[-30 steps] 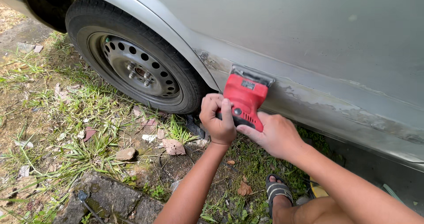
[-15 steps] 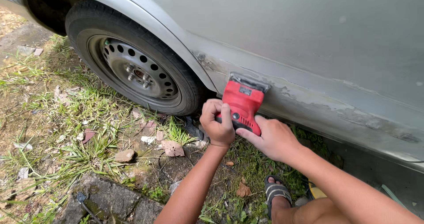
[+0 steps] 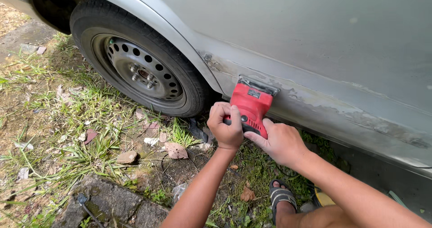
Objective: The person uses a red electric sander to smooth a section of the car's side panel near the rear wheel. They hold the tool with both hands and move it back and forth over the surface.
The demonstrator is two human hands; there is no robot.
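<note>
— Gripping the sander [image 3: 250,107] with both hands, is that right?

— Yes. The left hand [image 3: 226,128] is curled tight around the tool's lower end, fingers wrapped over the dark grip. The right hand [image 3: 278,141] clasps it from the other side, with the thumb lying along the red body.

— Where is the sander itself?

— Pressed flat against the car's sill [image 3: 324,115], just behind the wheel arch. Its grey pad is at the top, touching the metal; the red housing slopes down toward the hands.

— What does the panel look like there?

— Dull silver, with patchy, rough grey streaks running along the lower edge to the right of the tool. The door [image 3: 292,34] above looks smoother.

— And to the left?

— The wheel [image 3: 143,73]: a black tyre on a dark steel rim with round holes and visible lug nuts. It stands near the sander, apart from it.

— What about the ground?

— Sparse grass [image 3: 90,142] over bare soil, with dry leaves and small stones scattered about. A mossy concrete slab [image 3: 112,203] lies at the bottom, left of the left forearm.

— Anything else of the person?

— A foot in a dark sandal [image 3: 281,196] rests on the grass beneath the right forearm, with a bare knee at the bottom edge.
</note>
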